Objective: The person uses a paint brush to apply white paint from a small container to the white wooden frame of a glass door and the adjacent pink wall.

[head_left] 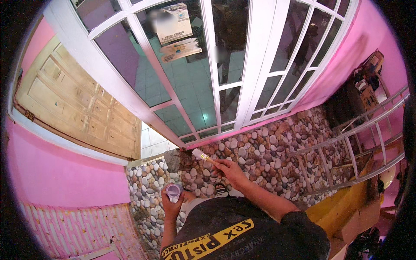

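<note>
My right hand [232, 174] is closed round the handle of a paintbrush [201, 154]. Its bristle end looks white with paint and points up and left, close to the bottom of the white-framed glass panels [190, 138]. Lower and to the left, my left hand [171, 207] grips a small cup [173, 190] that looks pale inside. A light strip, perhaps a stick, lies across the cup's mouth. How much paint the cup holds I cannot tell.
A wooden door [73, 95] stands open at the left beside a pink wall [65, 164]. The floor [260, 160] has a pebble pattern. At the right a metal ladder [355, 156] leans near cluttered boxes [369, 97]. A yellow surface [333, 216] is at lower right.
</note>
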